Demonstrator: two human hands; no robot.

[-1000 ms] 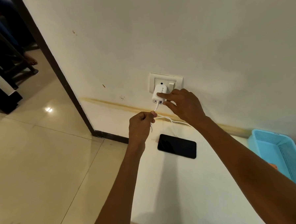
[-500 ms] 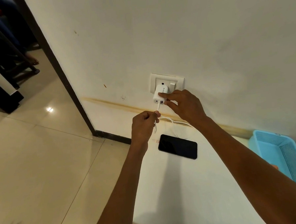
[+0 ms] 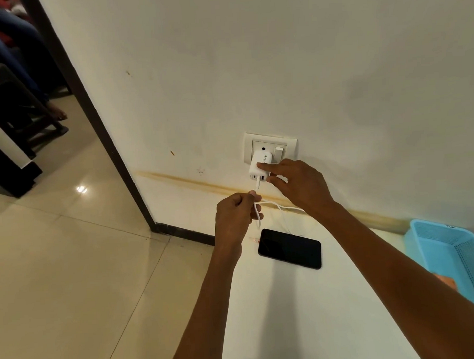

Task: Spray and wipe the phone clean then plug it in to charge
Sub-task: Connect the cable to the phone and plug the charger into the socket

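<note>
1. Off-white wall (image 3: pixel 279 67) fills the far side and most of the view; a yellowish stain line runs along it low down, just above the surface.
2. Cream tiled floor (image 3: pixel 56 271) takes the left and near-left, glossy, with one light glare spot.
3. White surface (image 3: pixel 306 313) at near right, pushed up to the wall; its left edge meets the floor view.
4. Dark door frame (image 3: pixel 90 118) runs diagonally at the left edge of the wall, black skirting at its foot. Beyond it, far left, dark furniture and a seated person's legs, partly cut off.
5. Blue plastic basket (image 3: pixel 454 255) on the surface at far right, mesh walls, partly out of frame.
6. Black phone (image 3: pixel 289 248) lies flat on the surface, screen up and dark, near the wall below the socket, between the two forearms.
7. Right hand (image 3: pixel 302 188) reaches to the wall; fingers pinch the charger (image 3: pixel 260 168), index on top, thumb under.
8. Left hand (image 3: pixel 236 217) held above the surface just left of the phone, fingers curled, pinching the white cable (image 3: pixel 275 204).
9. White socket plate (image 3: pixel 269 146) on the wall, switch on its right side; the charger is plugged in.
10. Cable drops from the charger's underside, loops through the left hand and trails right behind the right wrist. Its small end lies by the phone's left end; cannot tell if plugged in.
</note>
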